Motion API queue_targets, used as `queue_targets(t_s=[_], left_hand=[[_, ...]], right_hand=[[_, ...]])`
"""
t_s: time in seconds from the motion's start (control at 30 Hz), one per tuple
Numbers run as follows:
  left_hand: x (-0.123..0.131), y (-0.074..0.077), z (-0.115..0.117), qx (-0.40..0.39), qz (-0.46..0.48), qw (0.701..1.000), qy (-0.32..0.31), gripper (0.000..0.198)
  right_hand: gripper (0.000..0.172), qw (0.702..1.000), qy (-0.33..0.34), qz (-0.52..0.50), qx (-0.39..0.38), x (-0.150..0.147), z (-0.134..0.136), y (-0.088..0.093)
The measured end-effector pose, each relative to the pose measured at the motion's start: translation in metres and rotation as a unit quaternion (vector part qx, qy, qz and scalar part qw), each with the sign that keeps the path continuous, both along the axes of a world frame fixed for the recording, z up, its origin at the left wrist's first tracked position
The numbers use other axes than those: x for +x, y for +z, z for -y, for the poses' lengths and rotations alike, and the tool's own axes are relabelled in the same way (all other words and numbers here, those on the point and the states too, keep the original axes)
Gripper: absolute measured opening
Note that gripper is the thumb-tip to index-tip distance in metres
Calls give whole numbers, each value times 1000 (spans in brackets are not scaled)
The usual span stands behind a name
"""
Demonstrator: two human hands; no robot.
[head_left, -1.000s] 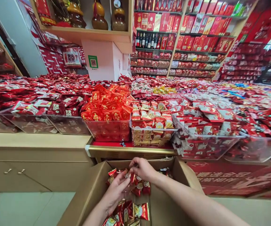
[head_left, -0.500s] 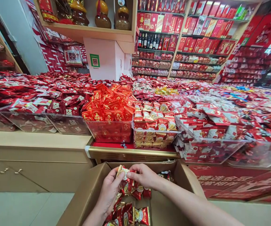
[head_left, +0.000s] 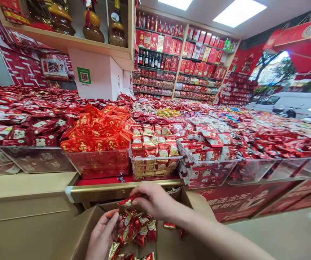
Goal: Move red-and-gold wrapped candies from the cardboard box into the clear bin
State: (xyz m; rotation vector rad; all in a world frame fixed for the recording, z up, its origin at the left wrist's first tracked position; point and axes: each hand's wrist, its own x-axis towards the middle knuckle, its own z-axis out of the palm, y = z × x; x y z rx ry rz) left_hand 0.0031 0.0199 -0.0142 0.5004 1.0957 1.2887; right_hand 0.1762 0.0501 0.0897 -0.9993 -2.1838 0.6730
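My right hand (head_left: 155, 203) pinches a small red-and-gold wrapped candy (head_left: 126, 201) near the far wall of an open cardboard box (head_left: 86, 225). Lower and to the left, my left hand (head_left: 103, 233) has its thumb and index finger drawn together above the box. Whatever it may hold is hidden by the fingers. Below both hands, loose wrapped candies (head_left: 138, 231) lie in the box, red and gold with a round pale picture. Just beyond the box, a clear tub (head_left: 155, 168) stands filled with similar candies marked DURIAN, stacked in rows at its front.
Left of that tub is one of bright red packets (head_left: 98, 162); on its right stands a tub of red-and-white packets (head_left: 204, 169). A cabinet (head_left: 25, 213) flanks the box. A wooden shelf (head_left: 71, 41) overhangs the display. A white van (head_left: 288, 103) shows outside.
The view has swung right. My hands have come apart: the right one has moved up and away with a candy, while the left stays low over the box.
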Motion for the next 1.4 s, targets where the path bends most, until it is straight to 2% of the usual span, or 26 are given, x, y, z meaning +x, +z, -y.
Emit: queue_targets(t_s=[0.1, 0.17, 0.2, 0.27, 0.33, 0.4, 0.57, 0.73, 0.9, 1.1, 1.27, 1.4], left_hand=[[1, -5, -2, -6, -52, 999, -11, 35], [2, -9, -4, -2, -80, 997, -22, 35], [3, -10, -5, -1, -91, 995, -28, 35], [3, -13, -6, 0, -107, 993, -41, 34], [2, -16, -5, 2, -113, 992, -52, 34], [1, -19, -5, 4, -117, 991, -61, 34], [1, -20, -3, 27, -133, 988, -73, 33], [4, -23, -4, 44, -157, 982, -94, 31], [4, -33, -5, 42, -172, 978, -105, 31], [7, -33, -2, 58, -194, 973, -110, 29], [10, -27, 0, 60, -193, 971, -128, 30], [9, -36, -1, 68, -192, 970, -135, 33]], right_hand=[[20, 985, 10, 95, 147, 35, -5, 70], [20, 961, -51, 176, 210, 58, -16, 109], [19, 947, -80, 219, 221, 68, -24, 123], [18, 923, -117, 295, 219, 84, -42, 139], [18, 905, -126, 355, 198, 93, -59, 140], [19, 894, -122, 394, 178, 98, -72, 133], [22, 887, -105, 428, 136, 99, -86, 116], [20, 855, -142, 489, 98, 92, -91, 122], [23, 826, -147, 539, 74, 82, -94, 125], [36, 837, -137, 525, 69, 81, -92, 123], [26, 859, -124, 491, 67, 81, -89, 123], [24, 876, -132, 456, 87, 78, -89, 121]])
